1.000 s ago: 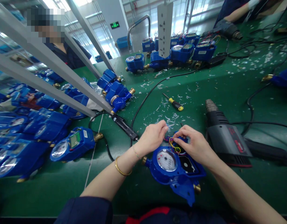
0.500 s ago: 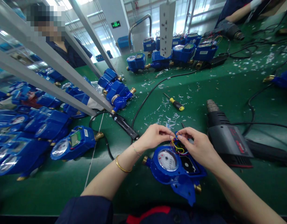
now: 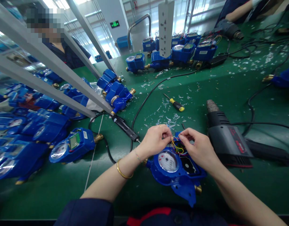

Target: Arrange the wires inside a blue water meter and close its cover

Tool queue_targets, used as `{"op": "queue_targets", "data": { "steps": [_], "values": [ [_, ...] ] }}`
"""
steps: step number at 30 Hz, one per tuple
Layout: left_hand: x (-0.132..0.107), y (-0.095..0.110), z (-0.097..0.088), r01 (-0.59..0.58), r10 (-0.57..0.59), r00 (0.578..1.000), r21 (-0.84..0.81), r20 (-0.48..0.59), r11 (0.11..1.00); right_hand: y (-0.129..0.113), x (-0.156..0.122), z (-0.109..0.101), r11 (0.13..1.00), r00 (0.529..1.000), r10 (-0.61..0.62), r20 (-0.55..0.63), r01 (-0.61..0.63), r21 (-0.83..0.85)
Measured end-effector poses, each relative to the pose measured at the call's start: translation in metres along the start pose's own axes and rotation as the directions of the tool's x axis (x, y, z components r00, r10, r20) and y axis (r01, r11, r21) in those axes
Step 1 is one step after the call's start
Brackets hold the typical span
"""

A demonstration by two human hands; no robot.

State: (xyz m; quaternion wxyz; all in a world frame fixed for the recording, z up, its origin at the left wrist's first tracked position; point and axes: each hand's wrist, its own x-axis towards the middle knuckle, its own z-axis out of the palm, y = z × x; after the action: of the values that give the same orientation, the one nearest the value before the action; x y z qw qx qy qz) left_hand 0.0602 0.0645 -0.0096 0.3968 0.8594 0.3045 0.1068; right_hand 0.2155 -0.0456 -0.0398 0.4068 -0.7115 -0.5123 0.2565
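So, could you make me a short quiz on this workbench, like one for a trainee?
1. True or false: the left hand and the right hand are both at the coloured wires on the blue water meter.
2. Which tool lies closer to the right hand: A, the yellow-handled screwdriver, or B, the power drill?
3. Fill in the blank: the meter's end fitting looks made of ____.

Key: 1 true; 2 B; 3 brass.

- Green workbench is pretty much littered with clear plastic scraps
- Blue water meters are heaped along the left side
- One blue water meter is laid flat up front
- Yellow-handled screwdriver is left among the scraps
- Grey corded drill is parked on the right
- Black cable is strewn across the top
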Motion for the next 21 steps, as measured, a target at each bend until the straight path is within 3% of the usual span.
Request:
{"op": "queue_targets", "data": {
  "steps": [4,7,11,13,16,18,21],
  "values": [
    [-0.008,-0.006,-0.009,0.065,-0.065,0.998,0.001,0.008,0.998,0.001,-0.002,0.003,1.0,1.0,0.0,-0.03,0.0,0.022],
    [-0.008,-0.007,-0.014,0.083,-0.081,0.995,0.037,-0.05,0.996,0.001,-0.003,0.003,0.999,1.0,-0.012,-0.027,0.013,0.038],
    [-0.001,-0.002,-0.012,-0.017,0.03,0.991,0.1,-0.128,0.995,0.0,-0.005,0.001,0.998,0.999,-0.038,-0.025,0.039,0.057],
    [0.003,0.003,-0.008,-0.107,0.111,0.992,0.065,-0.066,0.992,-0.001,-0.005,0.001,0.997,0.999,-0.047,-0.022,0.049,0.066],
    [0.008,0.008,-0.001,-0.136,0.134,0.99,0.027,0.049,0.99,0.0,-0.005,0.0,0.995,0.998,-0.049,-0.042,0.053,0.088],
    [0.01,0.009,0.003,-0.128,0.125,0.99,0.059,0.064,0.99,0.003,-0.004,-0.002,0.996,0.997,-0.067,-0.027,0.068,0.052],
    [0.009,0.008,0.004,-0.134,0.131,0.991,0.091,0.039,0.987,0.008,-0.001,-0.006,0.992,0.989,-0.111,0.096,0.116,-0.048]
  ]
}}
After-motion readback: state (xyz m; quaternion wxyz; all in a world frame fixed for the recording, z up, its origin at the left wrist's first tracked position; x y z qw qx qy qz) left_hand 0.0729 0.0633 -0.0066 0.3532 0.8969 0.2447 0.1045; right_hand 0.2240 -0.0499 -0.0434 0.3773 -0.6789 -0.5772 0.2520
